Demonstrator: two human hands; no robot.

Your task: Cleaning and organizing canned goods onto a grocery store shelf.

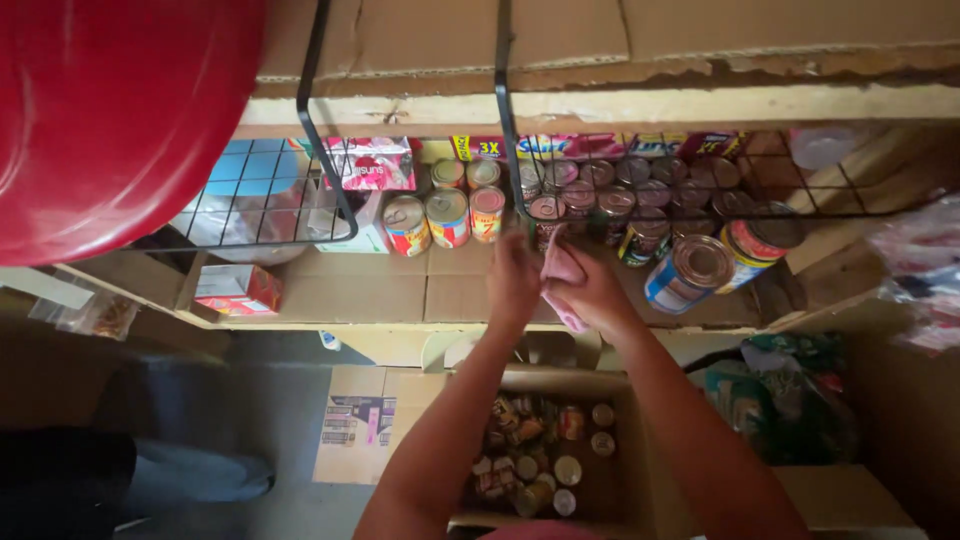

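Cardboard box (640,470) of cans below, right hand (590,290) grasping pink cloth (562,268), left hand's (513,278) grip unclear.

The picture is dim at the bottom and brighter in the middle. Light falls on the cardboard shelf (350,295), and its front edge looks pale and warm. The tops of the cans (600,200) shine with little spots of glare. The floor under the shelf is dark, and the box of cans (540,460) down there sits in shadow. A big red shape (110,110) in the top left corner is very close and blurry. The right edge looks soft and smeared. Straight lines bend a little near the edges.
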